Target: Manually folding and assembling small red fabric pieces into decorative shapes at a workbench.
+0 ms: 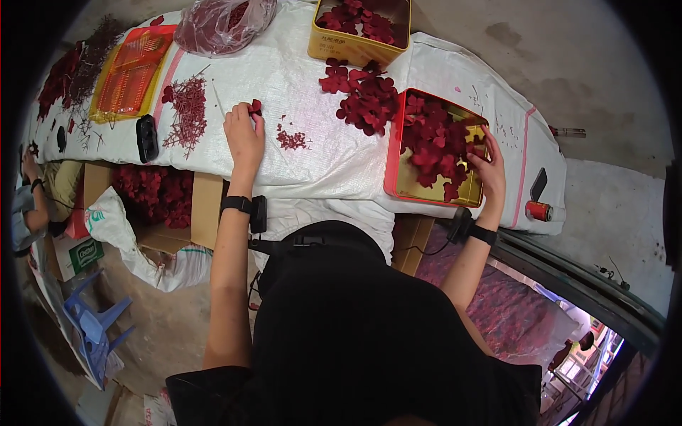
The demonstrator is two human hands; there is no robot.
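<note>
My left hand [245, 142] is closed at the fingertips on a dark red cloth flower [255, 107], above the white-covered table. Just right of it lies a small scatter of dark red bits [292, 138]. My right hand [490, 169] reaches over the right side of a red-rimmed, gold-lined tin [393, 160], fingers spread and curved among the flowers there. Many dark red cloth flowers [432, 142] fill that tin's left and middle. A loose heap of the same flowers [366, 98] spreads left of the tin. Thin red stems [187, 110] lie piled left of my left hand.
A gold tin [359, 48] of flowers stands at the back, beside a plastic bag [224, 27]. Orange trays [135, 71] and a black case [147, 138] lie left. A can [538, 211] and phone [539, 184] sit right. Below are a flower-filled carton [206, 213] and blue stool [96, 319].
</note>
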